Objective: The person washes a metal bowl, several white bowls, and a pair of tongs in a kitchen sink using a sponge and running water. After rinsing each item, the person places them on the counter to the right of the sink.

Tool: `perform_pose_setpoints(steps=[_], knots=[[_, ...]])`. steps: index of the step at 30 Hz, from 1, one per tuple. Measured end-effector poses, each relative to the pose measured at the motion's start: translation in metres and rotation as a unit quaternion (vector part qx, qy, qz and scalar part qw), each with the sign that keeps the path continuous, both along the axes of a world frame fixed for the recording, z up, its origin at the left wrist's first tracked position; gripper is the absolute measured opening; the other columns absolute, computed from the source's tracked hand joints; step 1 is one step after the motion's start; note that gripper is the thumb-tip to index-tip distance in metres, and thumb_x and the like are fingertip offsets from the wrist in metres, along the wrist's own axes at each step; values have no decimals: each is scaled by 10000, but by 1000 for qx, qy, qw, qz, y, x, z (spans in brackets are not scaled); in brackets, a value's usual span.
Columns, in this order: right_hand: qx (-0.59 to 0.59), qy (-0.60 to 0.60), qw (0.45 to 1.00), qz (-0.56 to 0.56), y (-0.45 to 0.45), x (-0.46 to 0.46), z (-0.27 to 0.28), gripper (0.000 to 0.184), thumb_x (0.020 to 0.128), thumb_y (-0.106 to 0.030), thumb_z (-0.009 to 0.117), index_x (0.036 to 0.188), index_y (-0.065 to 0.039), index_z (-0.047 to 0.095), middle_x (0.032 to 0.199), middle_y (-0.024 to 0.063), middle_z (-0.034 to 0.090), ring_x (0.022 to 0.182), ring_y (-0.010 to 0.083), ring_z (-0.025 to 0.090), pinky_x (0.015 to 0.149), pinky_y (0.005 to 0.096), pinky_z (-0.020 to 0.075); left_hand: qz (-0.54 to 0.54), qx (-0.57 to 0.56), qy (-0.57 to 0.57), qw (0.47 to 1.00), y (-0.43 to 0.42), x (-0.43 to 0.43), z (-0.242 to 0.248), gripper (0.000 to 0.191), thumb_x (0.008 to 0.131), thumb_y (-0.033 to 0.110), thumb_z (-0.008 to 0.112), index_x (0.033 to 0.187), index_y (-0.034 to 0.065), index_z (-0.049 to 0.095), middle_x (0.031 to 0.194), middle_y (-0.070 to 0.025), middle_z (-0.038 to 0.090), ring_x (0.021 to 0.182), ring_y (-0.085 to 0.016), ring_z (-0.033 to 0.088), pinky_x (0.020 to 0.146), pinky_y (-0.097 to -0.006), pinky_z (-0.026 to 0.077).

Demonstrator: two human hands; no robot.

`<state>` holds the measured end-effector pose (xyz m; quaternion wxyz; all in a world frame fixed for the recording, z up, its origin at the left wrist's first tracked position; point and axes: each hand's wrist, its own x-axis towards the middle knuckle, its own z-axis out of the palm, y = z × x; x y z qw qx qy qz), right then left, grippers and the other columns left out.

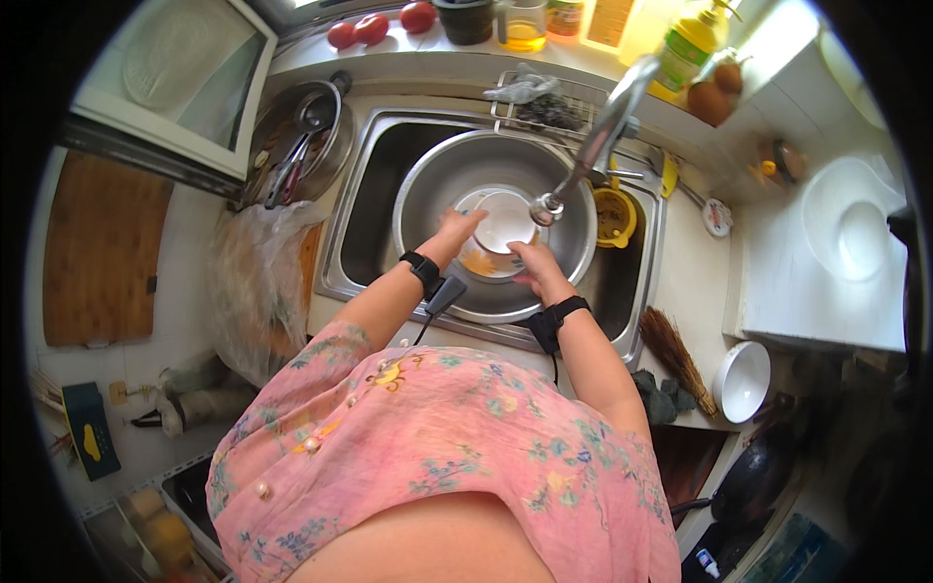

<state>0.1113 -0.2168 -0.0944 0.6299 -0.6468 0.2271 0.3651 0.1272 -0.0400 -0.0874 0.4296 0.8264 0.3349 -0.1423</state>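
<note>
A small white bowl (504, 227) sits over a dish with a floral pattern (479, 264), inside a large stainless steel basin (423, 171). My left hand (455, 229) holds the bowl's left rim. Opposite it, my right hand (538, 268) grips the lower right of the rim, its thumb on top and its other fingers partly hidden. The basin rests across a double steel sink (373, 157). Just above the bowl hangs the spout of a metal faucet (547, 209).
A yellow strainer basket (625, 237) is in the sink's right side. At left, a metal pan (328, 164) holds ladles beside a plastic bag (251, 284). A straw brush (674, 357) and a white bowl (743, 382) lie at right. A wire rack (503, 116) stands behind the basin.
</note>
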Motion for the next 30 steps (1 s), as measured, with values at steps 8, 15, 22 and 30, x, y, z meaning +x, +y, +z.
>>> perform_pose_setpoints(steps=[8,15,22,30], knots=[[194,-128,957,-173,-120,-67,62,438,901,-298,582,1203,-4,466,1144,159,538,1035,256,552,836,364,498,-253,286,-65,922,-7,-3,12,362,791,285,580,1040,25,606,1124,-247,580,1054,-402,559,882,-457,466],[140,-152,775,-597,-348,-196,62,477,906,-457,524,977,14,487,804,183,630,702,281,646,603,343,539,-234,265,-34,935,12,7,-2,362,816,300,557,978,-15,624,929,-241,650,863,-372,647,766,-440,522],[-29,-23,820,-572,-470,-233,25,441,870,-453,564,904,-14,539,706,105,633,544,178,588,418,253,430,-107,127,-104,981,14,-8,18,410,834,394,607,979,11,597,719,-109,647,527,-178,631,451,-311,505],[-158,-128,809,-552,-463,-232,37,245,823,-103,488,994,69,524,731,163,628,529,233,623,378,280,462,-121,49,-86,988,20,-33,33,330,832,294,610,1032,33,579,852,-76,651,564,-162,626,467,-301,503]])
